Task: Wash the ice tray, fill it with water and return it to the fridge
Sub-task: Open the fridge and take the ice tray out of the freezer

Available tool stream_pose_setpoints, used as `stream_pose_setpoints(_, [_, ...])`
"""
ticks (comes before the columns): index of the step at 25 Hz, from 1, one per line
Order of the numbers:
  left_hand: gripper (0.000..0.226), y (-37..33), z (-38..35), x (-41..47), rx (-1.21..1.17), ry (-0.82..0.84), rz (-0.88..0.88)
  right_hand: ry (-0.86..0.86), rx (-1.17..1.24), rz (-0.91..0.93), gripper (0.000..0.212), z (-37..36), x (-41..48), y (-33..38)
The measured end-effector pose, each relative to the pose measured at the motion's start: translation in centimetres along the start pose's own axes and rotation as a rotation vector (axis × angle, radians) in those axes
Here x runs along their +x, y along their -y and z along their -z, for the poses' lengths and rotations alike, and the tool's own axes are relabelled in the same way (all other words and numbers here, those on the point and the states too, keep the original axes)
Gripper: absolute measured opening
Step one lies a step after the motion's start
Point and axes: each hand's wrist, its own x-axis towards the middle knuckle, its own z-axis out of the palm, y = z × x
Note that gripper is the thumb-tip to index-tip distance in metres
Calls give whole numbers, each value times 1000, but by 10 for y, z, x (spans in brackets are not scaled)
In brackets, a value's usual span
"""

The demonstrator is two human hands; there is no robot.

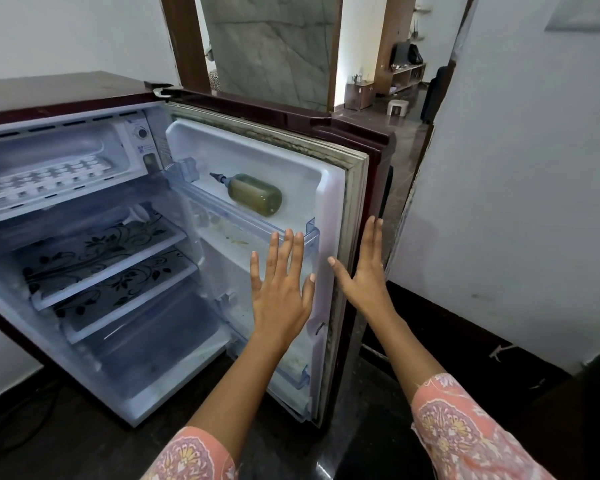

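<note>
A small maroon fridge (59, 95) stands with its door (329, 209) swung wide open to the right. Inside the freezer compartment at the upper left lies the white ice tray (49, 180), seen through a translucent flap. My left hand (279, 289) is held flat with fingers spread in front of the door's inner shelves, holding nothing. My right hand (364, 271) is also flat and spread, at the door's outer edge beside the gasket; whether it touches the edge is unclear.
A bottle of greenish liquid (253, 194) lies on its side in the door's upper rack. Two floral-patterned shelves (97, 258) sit inside the fridge. A white wall (520, 202) stands close on the right, with a doorway behind the fridge.
</note>
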Motion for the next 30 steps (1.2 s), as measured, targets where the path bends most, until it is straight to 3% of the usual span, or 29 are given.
stream_pose_setpoints(4, [67, 13, 5, -14, -40, 33, 99, -256, -267, 177, 73, -31, -26, 18])
stream_pose_setpoints(9, [67, 71, 7, -47, 44, 93, 315, -56, -330, 442, 64, -95, -46, 37])
stream_pose_setpoints(17, [65, 168, 1, -54, 93, 144, 474, 153, -401, 474, 60, -195, -16, 72])
stream_pose_setpoints(30, [65, 334, -55, -8, 153, 174, 614, 233, -417, 566, 60, -359, 75, 150])
